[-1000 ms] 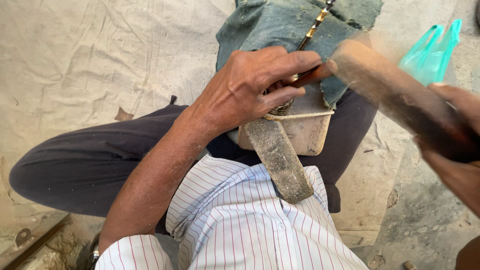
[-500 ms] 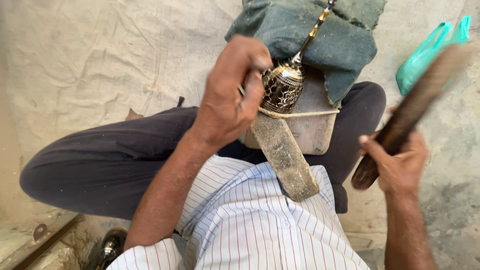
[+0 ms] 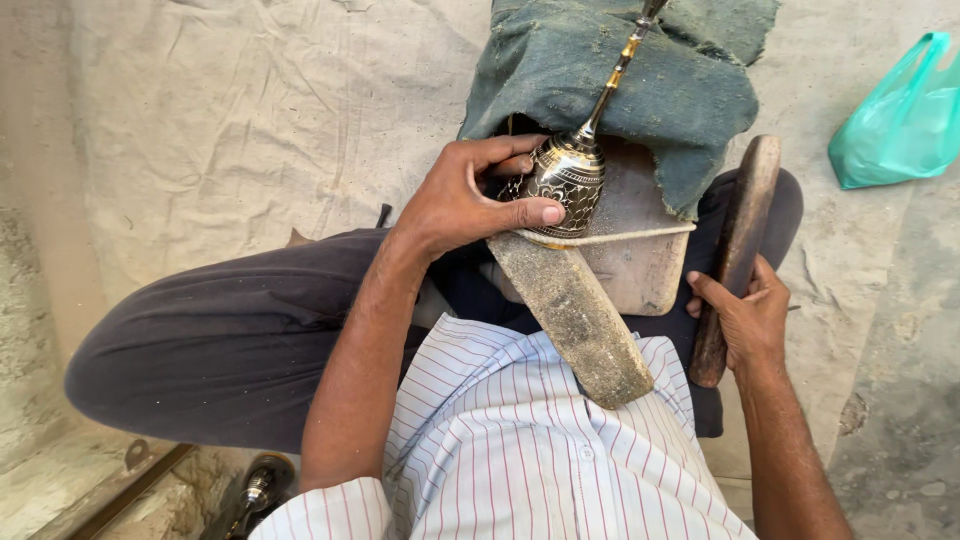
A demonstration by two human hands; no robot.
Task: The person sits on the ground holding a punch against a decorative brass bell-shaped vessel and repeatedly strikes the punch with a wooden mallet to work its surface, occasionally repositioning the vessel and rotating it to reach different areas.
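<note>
The left hand point(image 3: 465, 205) is wrapped around a shiny metal vase point(image 3: 567, 180), with the thumb pressing its round body. The vase lies on a block point(image 3: 640, 260) in the person's lap, and its thin neck points up over a green cloth point(image 3: 600, 70). The right hand point(image 3: 745, 320) is closed around a wooden stick point(image 3: 738, 250) just beside the block. A green bag point(image 3: 900, 115) lies on the floor.

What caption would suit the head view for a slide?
Left hand steadies an engraved brass vessel on a board; right hand holds a wooden stick.
</note>
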